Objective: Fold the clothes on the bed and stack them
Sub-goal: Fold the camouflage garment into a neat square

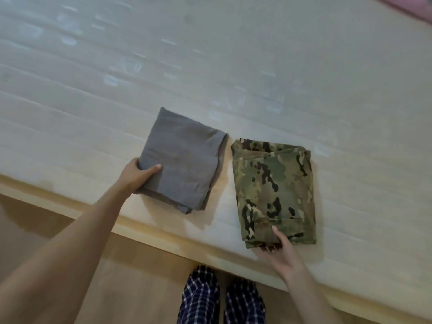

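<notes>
A pale mattress (pixel 233 66) fills most of the view, its wooden edge running above a wood floor. Near that edge lie two folded garments just beside each other: a grey one (pixel 182 160) and a camouflage one (pixel 273 192). The left hand (pixel 138 174) pinches the grey garment's corner, thumb on top, fingers beneath. The right hand (pixel 280 251) grips the camouflage garment's near edge, thumb on top, fingers tucked under

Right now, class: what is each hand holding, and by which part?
The left hand grips the grey garment by its left edge. The right hand grips the camouflage garment by its near edge.
</notes>
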